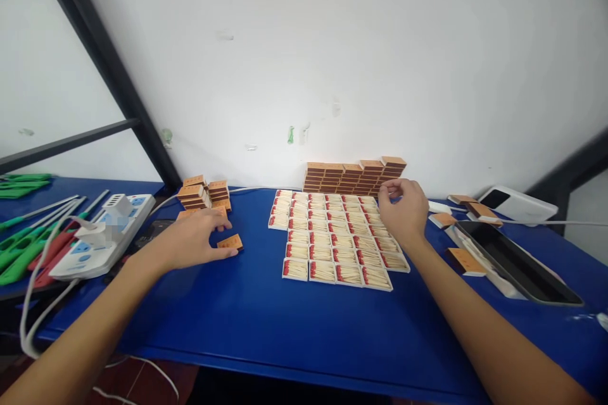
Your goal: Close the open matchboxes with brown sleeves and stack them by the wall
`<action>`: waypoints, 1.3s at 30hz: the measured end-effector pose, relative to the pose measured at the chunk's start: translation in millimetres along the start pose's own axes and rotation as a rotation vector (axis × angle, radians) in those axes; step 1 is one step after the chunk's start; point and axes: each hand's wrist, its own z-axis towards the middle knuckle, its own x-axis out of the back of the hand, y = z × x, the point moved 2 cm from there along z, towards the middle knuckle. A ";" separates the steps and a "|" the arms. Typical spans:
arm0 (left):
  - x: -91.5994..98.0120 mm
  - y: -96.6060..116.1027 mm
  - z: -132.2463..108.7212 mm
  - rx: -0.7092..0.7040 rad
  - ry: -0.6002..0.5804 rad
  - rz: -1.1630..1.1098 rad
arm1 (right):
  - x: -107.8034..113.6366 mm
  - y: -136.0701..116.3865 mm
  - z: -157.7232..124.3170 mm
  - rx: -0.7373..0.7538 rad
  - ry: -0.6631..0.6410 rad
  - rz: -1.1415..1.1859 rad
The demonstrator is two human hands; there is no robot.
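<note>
The left hand (194, 239) was low over the bench (237, 335), left of centre in the frame, its grip partly wide: thumb and fingers stood apart around one box (230, 242). I could not tell how firmly it touched. A light pinch on the box's sides seemed best, as hard pressure might have dented the card.

The right hand (407, 212), right of centre, had a narrow grip at the right end of the stack (351, 178); I could not tell whether it held anything. Gentle fingertips looked wise there, since a knock could have shifted the top boxes.

Open trays (322, 280) of matches (342, 242) lay between the hands, close to the right wrist, so a low sweep risked spilling some. A pile (192, 195) crowded the left fingers from behind. A power strip (88, 256) stood far left; a phone (517, 262) and a power bank (532, 205) lay far right
</note>
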 end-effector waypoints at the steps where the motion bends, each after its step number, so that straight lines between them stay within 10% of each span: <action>1: -5.2 0.8 -3.5 -0.001 0.001 0.013 | -1.3 -2.6 -1.9 0.010 -0.015 0.007; 6: -15.6 12.5 -2.4 -0.059 0.022 -0.010 | -6.2 -21.5 -8.9 -0.043 -0.138 0.178; 10: -12.3 45.7 20.9 -0.181 0.136 -0.098 | -9.2 -59.7 -30.6 -0.356 -0.300 0.581; 17: -30.7 103.5 52.9 -0.453 0.360 -0.231 | -6.6 -134.7 -85.5 -0.442 -0.854 0.941; 33: -48.4 86.5 46.7 -0.455 0.394 -0.313 | -4.1 -105.6 -65.4 -0.559 -0.726 0.703; 39: -49.2 84.6 41.8 -0.423 0.305 -0.355 | 4.3 -112.9 -63.8 0.017 -0.694 0.550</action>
